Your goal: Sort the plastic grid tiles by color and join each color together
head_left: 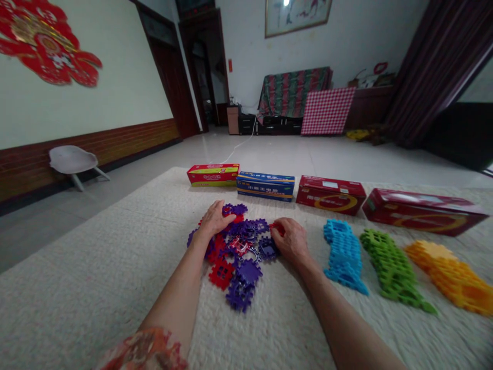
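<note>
A loose pile of purple plastic interlocking tiles [249, 272] and red interlocking tiles [222, 273] lies on the pale textured cover, some overlapping. My left hand [214, 222] rests on the pile's far left side, thumb apart from its fingers, touching the pieces there. At the pile's right edge, my right hand [291, 239] has its fingers curled around a red tile [276, 227]; the fingertips are partly hidden. A dark purple square tile [267, 248] lies just beside that hand.
Blue [342, 252], green [393, 267] and yellow tiles [450, 272] lie in separate rows at the right. Behind them stand a red-and-green box [213, 176], a blue box [265, 186] and two dark red boxes [330, 194]. A white chair [74, 159] stands far left.
</note>
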Available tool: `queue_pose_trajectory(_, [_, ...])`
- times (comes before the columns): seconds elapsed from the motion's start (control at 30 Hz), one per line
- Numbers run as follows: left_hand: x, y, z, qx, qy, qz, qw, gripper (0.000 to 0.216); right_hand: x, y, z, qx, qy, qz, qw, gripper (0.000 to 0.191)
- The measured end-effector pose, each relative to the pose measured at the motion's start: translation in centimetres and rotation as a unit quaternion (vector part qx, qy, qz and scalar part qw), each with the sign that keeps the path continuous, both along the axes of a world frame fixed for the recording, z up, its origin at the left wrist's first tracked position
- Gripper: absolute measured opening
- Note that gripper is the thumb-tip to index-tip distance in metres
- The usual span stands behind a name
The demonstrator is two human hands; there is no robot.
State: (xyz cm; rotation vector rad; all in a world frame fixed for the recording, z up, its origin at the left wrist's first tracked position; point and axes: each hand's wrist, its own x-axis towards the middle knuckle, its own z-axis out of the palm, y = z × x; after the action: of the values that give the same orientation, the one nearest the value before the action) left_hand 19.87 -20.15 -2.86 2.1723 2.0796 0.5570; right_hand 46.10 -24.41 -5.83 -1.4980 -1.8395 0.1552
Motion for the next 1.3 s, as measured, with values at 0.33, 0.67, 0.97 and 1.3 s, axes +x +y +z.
queue_pose_trajectory(0.33, [1.1,0.5,1.2,-0.097,0.017,0.018,0.995,0.090,0.0,-0.2,0.4,-0.008,-0.013,0.008,1.000,0.016])
queue_pose_trajectory(0.67, [1.2,0.2,1.0,-0.056,-0.040,-0.009,0.998,0.076,0.1,-0.3,0.4,0.012,-0.015,0.025,1.000,0.014])
queue_pose_trajectory(0.97, [0.8,0.3,1.2,-0.045,-0.076,-0.044,0.995,0.062,1.0,-0.6,1.4,-0.012,-0.026,0.096,0.995,0.018])
queue_pose_trajectory(1.3, [0.6,0.5,1.6,0.010,-0.075,-0.074,0.994,0.052,2.0,0.0,1.9,-0.084,-0.061,0.060,0.993,0.028])
